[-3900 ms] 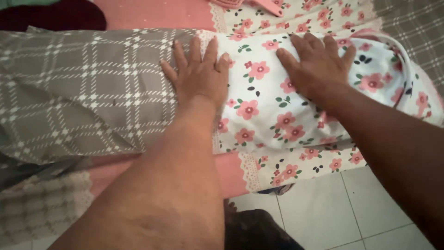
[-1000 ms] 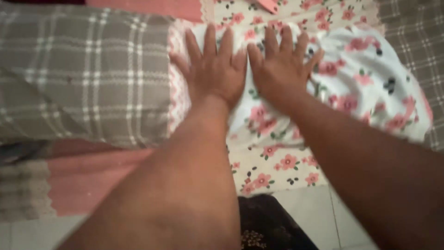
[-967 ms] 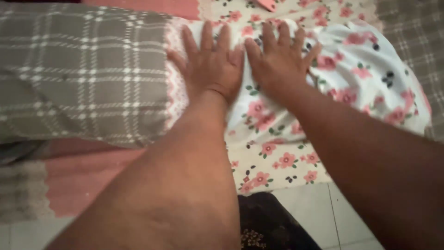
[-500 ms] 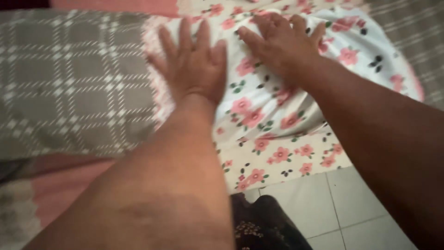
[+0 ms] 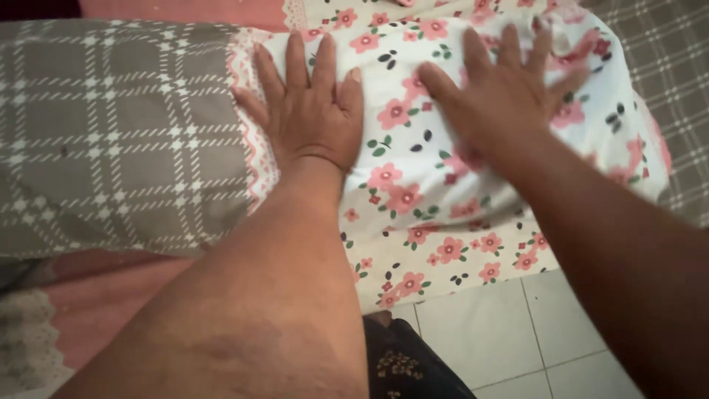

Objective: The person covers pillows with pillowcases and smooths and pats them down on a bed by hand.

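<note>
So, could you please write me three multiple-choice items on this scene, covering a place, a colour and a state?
1. Where does the left hand rest?
A. on the floral cloth's left edge
B. on the floor tiles
C. in the air

2. What colour are the flowers on the floral cloth?
A. blue
B. pink
C. yellow

3. How is the right hand?
A. fisted
B. pinching a corner
C. flat, fingers spread

Key: 1 A, its palm lies beside the grey checked cloth; 2 B, pink blooms on white; 3 C, its palm presses down open.

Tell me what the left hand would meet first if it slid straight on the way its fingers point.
The left hand lies flat on the floral cloth; straight ahead comes more floral cloth, then probably the pink sheet.
</note>
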